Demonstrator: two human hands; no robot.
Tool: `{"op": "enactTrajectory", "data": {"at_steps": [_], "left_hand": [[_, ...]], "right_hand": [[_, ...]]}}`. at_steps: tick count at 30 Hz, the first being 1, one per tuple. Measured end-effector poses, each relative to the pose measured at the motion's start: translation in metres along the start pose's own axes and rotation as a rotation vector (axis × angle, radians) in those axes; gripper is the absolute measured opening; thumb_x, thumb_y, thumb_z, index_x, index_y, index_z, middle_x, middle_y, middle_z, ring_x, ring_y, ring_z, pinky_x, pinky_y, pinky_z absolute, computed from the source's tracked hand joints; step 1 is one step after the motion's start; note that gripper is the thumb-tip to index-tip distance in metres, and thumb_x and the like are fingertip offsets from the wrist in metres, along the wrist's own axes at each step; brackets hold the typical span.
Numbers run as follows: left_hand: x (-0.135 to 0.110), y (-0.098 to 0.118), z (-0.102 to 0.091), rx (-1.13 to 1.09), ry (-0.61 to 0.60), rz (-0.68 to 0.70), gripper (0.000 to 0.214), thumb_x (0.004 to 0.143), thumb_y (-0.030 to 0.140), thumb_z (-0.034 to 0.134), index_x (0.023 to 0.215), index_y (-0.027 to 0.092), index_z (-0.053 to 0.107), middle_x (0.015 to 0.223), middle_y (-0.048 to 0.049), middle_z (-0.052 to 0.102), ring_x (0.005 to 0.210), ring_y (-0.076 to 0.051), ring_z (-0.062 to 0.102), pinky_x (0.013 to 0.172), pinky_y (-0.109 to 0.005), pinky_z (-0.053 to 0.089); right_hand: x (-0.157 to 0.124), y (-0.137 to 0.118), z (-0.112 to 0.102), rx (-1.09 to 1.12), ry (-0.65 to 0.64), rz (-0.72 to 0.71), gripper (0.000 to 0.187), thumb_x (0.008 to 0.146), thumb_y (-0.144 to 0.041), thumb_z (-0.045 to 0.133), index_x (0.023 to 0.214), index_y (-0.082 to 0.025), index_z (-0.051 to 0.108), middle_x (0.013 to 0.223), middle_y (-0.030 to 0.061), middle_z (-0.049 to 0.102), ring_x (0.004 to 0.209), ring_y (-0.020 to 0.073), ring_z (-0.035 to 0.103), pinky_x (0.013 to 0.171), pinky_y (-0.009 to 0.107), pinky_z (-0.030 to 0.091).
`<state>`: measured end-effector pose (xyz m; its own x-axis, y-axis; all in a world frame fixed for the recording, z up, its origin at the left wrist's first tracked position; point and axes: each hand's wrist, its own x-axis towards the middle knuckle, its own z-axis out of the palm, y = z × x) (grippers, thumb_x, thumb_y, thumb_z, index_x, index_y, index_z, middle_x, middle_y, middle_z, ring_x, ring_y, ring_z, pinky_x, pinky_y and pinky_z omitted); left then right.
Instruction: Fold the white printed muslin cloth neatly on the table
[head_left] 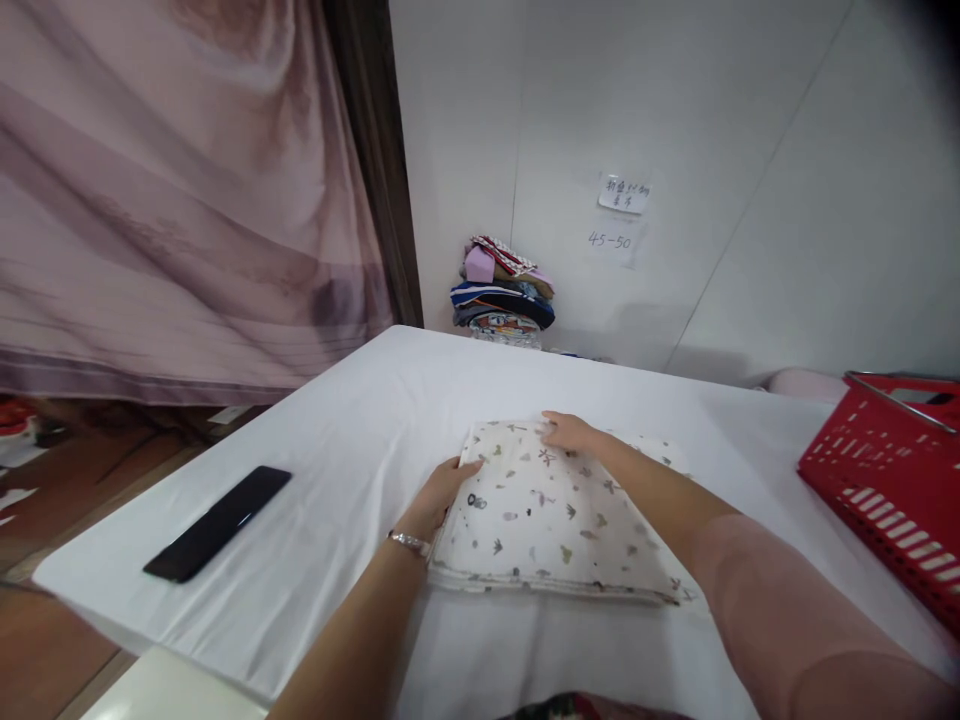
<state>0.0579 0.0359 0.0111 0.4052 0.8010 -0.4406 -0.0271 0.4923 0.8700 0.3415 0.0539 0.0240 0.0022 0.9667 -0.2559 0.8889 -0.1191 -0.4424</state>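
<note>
I take the printed cloth [540,510] as my landmark: it lies folded in layers on a white-covered table [352,430], under both hands. Far to its left, beyond the table, I see a pink drape [187,180]; nearer, but well apart from the cloth, lies a flat black slab [217,522]. At the cloth's left edge is the left hand [436,497], a bracelet at its wrist, thumb laid over the printed face. Behind the cloth, near the wall, rises a pile of folded fabrics [504,290]. The right hand [574,435] reaches across to the cloth's far edge, its visible fingers slightly spread on top. The undersides are hidden, so I can't tell whether either hand is pinching a layer. Well right of the cloth stands a slotted red basket [892,470], its inside mostly out of my sight.
</note>
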Motion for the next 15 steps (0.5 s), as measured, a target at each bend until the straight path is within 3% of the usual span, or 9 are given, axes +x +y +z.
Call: {"op": "enactTrajectory", "data": {"at_steps": [5,9,15], "left_hand": [[-0.009,0.008,0.007,0.006,-0.072,0.116,0.06,0.065,0.027,0.071,0.119,0.016,0.05,0.095,-0.0086,0.069,0.079,-0.023,0.066,0.069,-0.034,0.053],[-0.017,0.017,0.013,0.056,-0.103,0.194,0.065,0.064,0.024,0.069,0.125,0.018,0.048,0.107,-0.0076,0.065,0.09,-0.023,0.063,0.077,-0.034,0.051],[-0.029,0.025,0.014,0.12,-0.166,0.305,0.061,0.065,0.021,0.067,0.125,0.02,0.052,0.115,-0.005,0.062,0.104,-0.024,0.057,0.088,-0.034,0.046]], "right_hand": [[0.035,-0.02,0.0,0.112,-0.122,-0.084,0.081,0.064,-0.037,0.069,0.137,-0.023,0.039,0.139,0.0081,0.043,0.122,0.0266,0.045,0.098,0.035,0.039],[0.055,-0.051,-0.003,0.246,-0.283,-0.12,0.087,0.056,-0.024,0.071,0.136,-0.028,0.039,0.136,0.0061,0.046,0.118,0.0278,0.049,0.091,0.035,0.044],[0.052,-0.073,-0.038,0.435,-0.522,-0.22,0.094,0.054,-0.015,0.07,0.139,-0.027,0.033,0.131,0.0089,0.051,0.112,0.0243,0.053,0.093,0.035,0.042]]}}
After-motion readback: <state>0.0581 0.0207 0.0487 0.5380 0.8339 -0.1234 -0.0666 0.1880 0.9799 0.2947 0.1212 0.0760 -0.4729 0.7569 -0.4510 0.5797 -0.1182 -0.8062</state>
